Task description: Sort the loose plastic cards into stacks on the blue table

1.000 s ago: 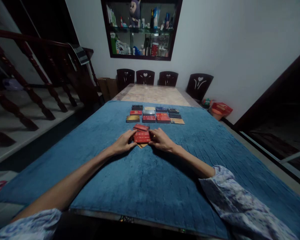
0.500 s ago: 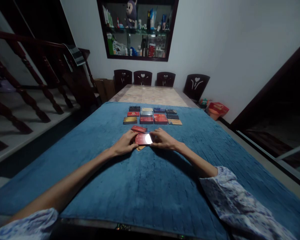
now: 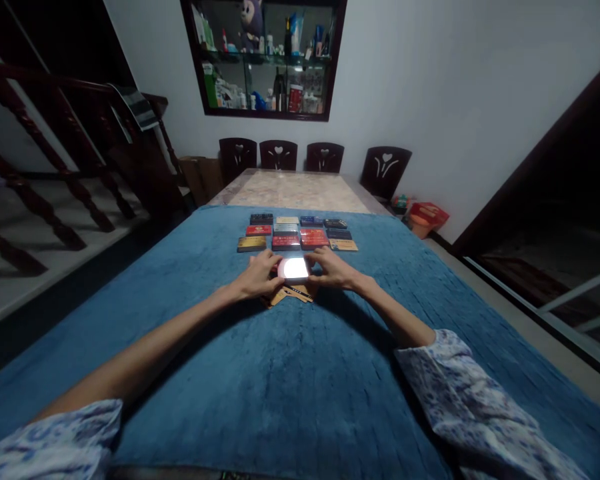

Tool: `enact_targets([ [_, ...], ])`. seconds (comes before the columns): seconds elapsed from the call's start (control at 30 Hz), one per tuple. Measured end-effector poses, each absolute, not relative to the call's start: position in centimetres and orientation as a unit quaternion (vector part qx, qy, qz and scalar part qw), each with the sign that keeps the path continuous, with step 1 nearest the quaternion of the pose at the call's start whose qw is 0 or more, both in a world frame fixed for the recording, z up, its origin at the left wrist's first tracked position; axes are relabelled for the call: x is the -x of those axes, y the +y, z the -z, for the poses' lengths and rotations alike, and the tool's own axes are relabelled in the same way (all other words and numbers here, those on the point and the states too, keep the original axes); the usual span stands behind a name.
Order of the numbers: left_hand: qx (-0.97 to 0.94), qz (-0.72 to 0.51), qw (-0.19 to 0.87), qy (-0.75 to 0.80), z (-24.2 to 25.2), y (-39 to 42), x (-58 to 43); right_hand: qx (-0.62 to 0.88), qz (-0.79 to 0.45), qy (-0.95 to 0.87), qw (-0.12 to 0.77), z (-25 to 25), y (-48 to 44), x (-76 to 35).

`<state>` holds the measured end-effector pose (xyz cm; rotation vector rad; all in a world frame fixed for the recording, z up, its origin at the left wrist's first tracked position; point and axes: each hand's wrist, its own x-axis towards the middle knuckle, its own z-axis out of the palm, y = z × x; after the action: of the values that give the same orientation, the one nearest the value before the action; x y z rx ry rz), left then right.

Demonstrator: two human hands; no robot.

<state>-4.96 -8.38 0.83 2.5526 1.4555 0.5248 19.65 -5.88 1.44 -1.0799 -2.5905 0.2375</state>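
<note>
Between my two hands is a stack of cards [image 3: 295, 269], its top washed out by bright glare with a reddish edge on the left. My left hand [image 3: 259, 275] grips the stack's left end and my right hand [image 3: 331, 270] its right end, fingers at the far edge and thumbs at the near edge. Loose tan and gold cards [image 3: 300, 292] lie fanned on the blue cloth just under and in front of the stack. Beyond my hands sit rows of sorted card piles, among them a gold pile [image 3: 251, 244], a red pile [image 3: 313, 238] and a tan one [image 3: 344, 245].
A blue cloth [image 3: 280, 373] covers the near part of the table, with bare marble tabletop [image 3: 285, 190] at the far end. Dark chairs [image 3: 325, 157] stand behind it. A wooden railing [image 3: 65, 127] runs along the left, and a red bag [image 3: 430, 213] is on the right.
Both hands have moved slightly away from me with the card stack, and glare now covers most of its top. More of the loose tan cards show below it. The view has shifted slightly right.
</note>
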Motion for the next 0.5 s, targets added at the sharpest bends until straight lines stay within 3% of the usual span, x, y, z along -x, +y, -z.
enact_targets([
  [0.2,-0.863,-0.166,0.05,0.475,-0.9,-5.6,3.5,0.376,-0.079,-0.906,0.177,-1.6,-3.4,-21.2],
  [0.5,-0.861,-0.151,0.039,0.484,-2.1,-2.5,1.4,0.411,-0.041,-0.902,0.129,-2.2,0.2,-22.4],
])
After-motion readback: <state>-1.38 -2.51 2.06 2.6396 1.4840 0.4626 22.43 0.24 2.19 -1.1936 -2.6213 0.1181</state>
